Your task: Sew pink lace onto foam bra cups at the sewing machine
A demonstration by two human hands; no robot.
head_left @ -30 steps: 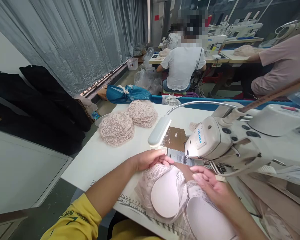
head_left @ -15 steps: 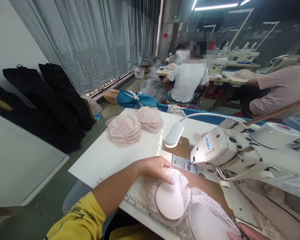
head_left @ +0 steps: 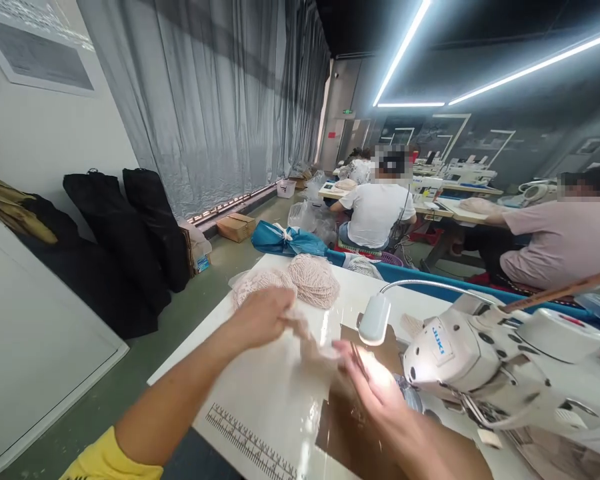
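My left hand [head_left: 261, 315] is stretched out over the white table [head_left: 260, 393], pinching one end of a pink lace piece [head_left: 314, 347] that hangs blurred between both hands. At the piece's other end my right hand [head_left: 367, 377] is closed too, with a thin dark tool between its fingers, just under the lamp head [head_left: 373, 321]. Two stacks of pink lace cups [head_left: 314, 280] lie right beyond my left hand at the table's far edge. The white sewing machine [head_left: 485, 373] stands to the right of my hands.
A ruler strip [head_left: 253, 443] runs along the table's near edge. Black bags [head_left: 125, 233] lean on the left wall, beside a grey curtain. A blue bundle [head_left: 287, 241] and a cardboard box [head_left: 236, 227] lie on the floor. Two people sit at sewing tables behind.
The padded cups that lay under my hands are out of view. My left hand has reached forward to the lace stacks and now a lace piece stretches between both hands. The camera has tilted up.
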